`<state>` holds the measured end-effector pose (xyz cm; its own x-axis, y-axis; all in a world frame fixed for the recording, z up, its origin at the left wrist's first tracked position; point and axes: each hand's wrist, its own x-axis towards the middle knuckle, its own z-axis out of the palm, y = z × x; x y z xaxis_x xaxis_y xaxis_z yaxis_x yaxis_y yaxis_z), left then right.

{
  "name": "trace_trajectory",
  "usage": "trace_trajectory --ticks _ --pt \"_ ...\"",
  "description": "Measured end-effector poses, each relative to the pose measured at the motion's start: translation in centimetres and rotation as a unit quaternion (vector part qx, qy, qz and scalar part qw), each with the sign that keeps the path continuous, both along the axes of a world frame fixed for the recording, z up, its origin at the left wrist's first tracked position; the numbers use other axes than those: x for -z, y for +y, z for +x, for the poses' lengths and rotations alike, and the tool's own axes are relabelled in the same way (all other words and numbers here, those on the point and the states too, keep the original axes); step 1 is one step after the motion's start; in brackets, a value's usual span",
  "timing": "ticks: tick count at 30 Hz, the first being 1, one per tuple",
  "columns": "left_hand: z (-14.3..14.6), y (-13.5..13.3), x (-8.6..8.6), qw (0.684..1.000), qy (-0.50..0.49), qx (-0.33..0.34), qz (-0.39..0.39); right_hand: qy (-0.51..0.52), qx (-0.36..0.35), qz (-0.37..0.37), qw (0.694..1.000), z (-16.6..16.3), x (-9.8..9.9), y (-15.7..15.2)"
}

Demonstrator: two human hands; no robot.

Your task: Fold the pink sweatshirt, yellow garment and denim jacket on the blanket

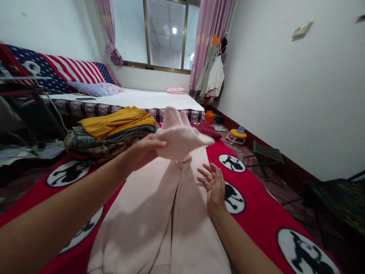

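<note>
As I look down through the head camera, a pale pink garment lies spread lengthwise on a red blanket, with a dark slit running down its middle. At its far end, the fingers of my left hand are gripping the edge of a pale pink cloth, lifted and blurred; I cannot tell whether it is part of the same garment. My right hand holds nothing, its fingers loosely spread above the garment's right side. For markings, I find pictures: white discs with black curly-tailed figures on the blanket, and stars and stripes on the cushions along the bed. Beyond the left hand, a mustard garment tops a folded pile. Any lettering on the wall plate is too small for me to read.
</note>
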<state>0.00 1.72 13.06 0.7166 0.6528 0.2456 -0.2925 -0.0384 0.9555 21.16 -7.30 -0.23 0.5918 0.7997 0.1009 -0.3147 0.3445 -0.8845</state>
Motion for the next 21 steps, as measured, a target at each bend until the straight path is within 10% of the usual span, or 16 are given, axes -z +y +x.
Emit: trace_trajectory --ticks 4,9,21 --pt "-3.1 -5.9 4.3 0.954 0.232 0.129 0.137 -0.002 -0.028 -0.026 0.999 0.0 -0.3 -0.1" --pt "-3.9 -10.4 5.3 0.909 0.222 0.144 0.322 -0.135 -0.060 -0.076 0.986 -0.4 -0.4 -0.3" --pt "-3.6 -11.2 3.9 0.938 0.253 0.181 0.153 -0.246 0.050 -0.127 0.960 2.5 -0.6 -0.9"
